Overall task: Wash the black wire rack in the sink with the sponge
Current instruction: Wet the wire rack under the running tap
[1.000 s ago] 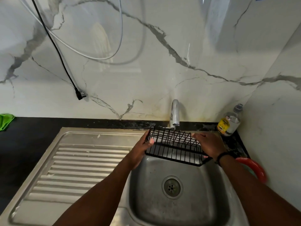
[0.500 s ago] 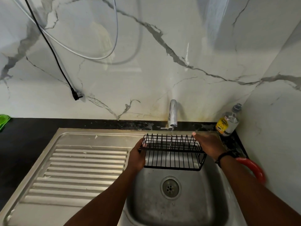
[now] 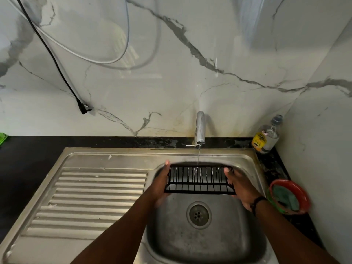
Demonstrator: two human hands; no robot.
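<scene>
I hold the black wire rack (image 3: 200,180) over the steel sink (image 3: 200,242), under a thin stream of water from the tap (image 3: 200,130). My left hand (image 3: 162,183) grips the rack's left end and my right hand (image 3: 238,185) grips its right end. The rack is tilted so its barred face looks toward me. A green sponge (image 3: 285,199) lies in a red bowl (image 3: 302,195) on the counter to the right of the sink, apart from both hands.
The ribbed draining board (image 3: 91,199) lies left of the basin. A clear bottle with a yellow label (image 3: 266,138) stands in the back right corner. A black plug and cable (image 3: 83,109) hang on the marble wall. A green cloth (image 3: 2,138) sits far left.
The rack has dropped lower into the basin and turned to face me. Water now runs from the tap onto it. The red bowl with the sponge has come into view.
</scene>
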